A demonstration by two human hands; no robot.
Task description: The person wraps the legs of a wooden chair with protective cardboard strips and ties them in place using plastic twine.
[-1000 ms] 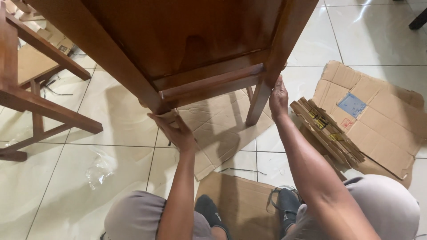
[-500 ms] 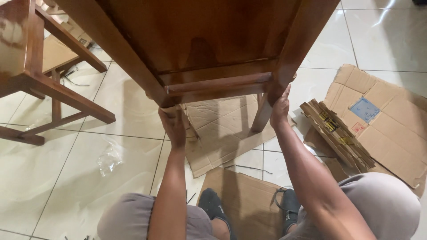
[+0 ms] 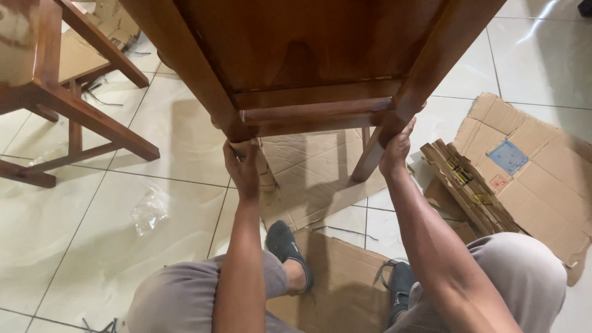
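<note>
A dark brown wooden chair point(image 3: 308, 55) fills the top of the view, tipped so its seat panel and front rail face me. My left hand point(image 3: 242, 168) grips the lower end of the chair's left leg, where a scrap of cardboard wraps it. My right hand point(image 3: 395, 150) holds the right leg just under the rail. Both arms reach up from my lap.
A second wooden chair point(image 3: 55, 105) stands at the left. Flattened cardboard sheets point(image 3: 530, 166) and a folded cardboard bundle point(image 3: 468, 188) lie on the tiled floor at the right, another sheet point(image 3: 333, 277) under my dark shoes. A clear plastic scrap point(image 3: 149, 209) lies left.
The chair and both hands have shifted right and slightly down in view. My left foot has slid forward onto the cardboard. Both grips stay on the legs.
</note>
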